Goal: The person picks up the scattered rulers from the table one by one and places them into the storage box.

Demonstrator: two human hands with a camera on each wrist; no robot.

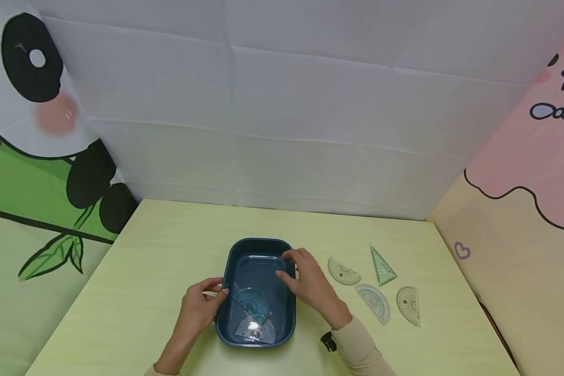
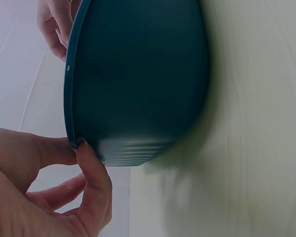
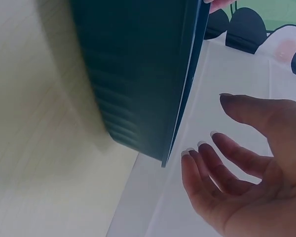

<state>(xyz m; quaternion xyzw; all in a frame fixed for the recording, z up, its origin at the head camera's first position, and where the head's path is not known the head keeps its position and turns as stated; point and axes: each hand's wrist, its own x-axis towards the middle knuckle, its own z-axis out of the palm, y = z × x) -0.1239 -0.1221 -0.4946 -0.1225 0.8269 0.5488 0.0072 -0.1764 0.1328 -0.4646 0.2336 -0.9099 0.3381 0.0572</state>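
Note:
A dark blue plastic basin (image 1: 285, 334) stands on the table. My left hand (image 1: 201, 305) pinches its left rim between thumb and fingers; the left wrist view shows the thumb and fingertip (image 2: 84, 143) right at that rim. Over the opposite rim hovers my right hand (image 1: 312, 284), holding nothing. In the right wrist view the right hand (image 3: 246, 168) has its fingers loosely bent, apart from the basin wall (image 3: 133, 74). Inside the basin lie a blue-tinted protractor (image 1: 253, 300) and, nearer the front, a clear protractor (image 1: 258, 330), partly overlapping.
Right of the basin a green set square (image 1: 382, 267) lies among three clear protractors: one upper left (image 1: 343, 272), one below (image 1: 375, 303), one at right (image 1: 409, 306). A white cloth wall (image 1: 263, 130) rises behind the table; printed panels flank both sides.

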